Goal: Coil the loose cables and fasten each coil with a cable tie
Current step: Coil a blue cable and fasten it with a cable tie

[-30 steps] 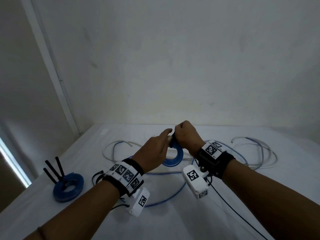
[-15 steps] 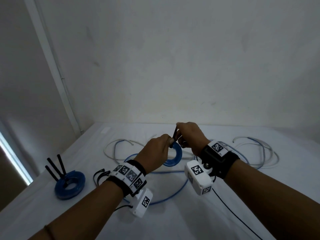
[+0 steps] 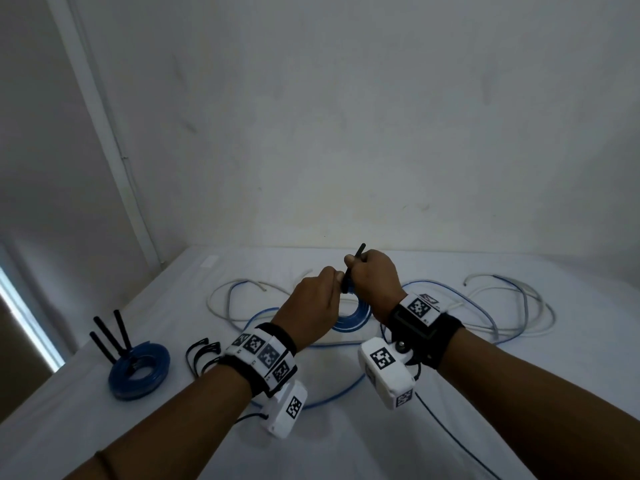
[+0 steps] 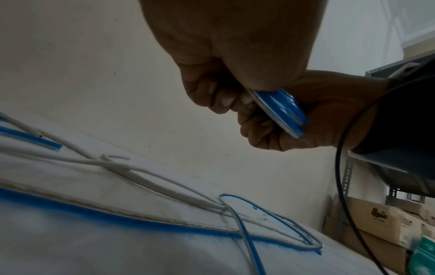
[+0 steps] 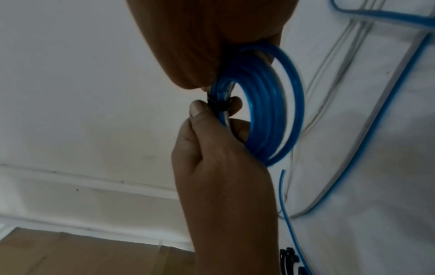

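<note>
Both hands hold a small blue cable coil (image 3: 354,317) upright above the white table (image 3: 346,445). My left hand (image 3: 333,279) pinches the coil's top by the black cable tie (image 5: 219,105) wrapped round it; the coil (image 5: 270,111) hangs beside its fingers (image 5: 200,109). My right hand (image 3: 354,268) grips the tie's tail (image 3: 360,251), which pokes up out of the fist. In the left wrist view the coil (image 4: 282,111) shows edge-on between the two hands. How tightly the tie is drawn I cannot tell.
A tied blue coil (image 3: 138,373) with three black tie tails lies at the left. Spare black ties (image 3: 202,355) lie beside my left wrist. Loose white and blue cables (image 3: 502,306) sprawl across the table's back. Cardboard boxes (image 4: 376,223) stand beyond the right edge.
My right hand has pulled the tie's tail upward, so it now sticks out above the fist. Both hands and the coil have risen slightly.
</note>
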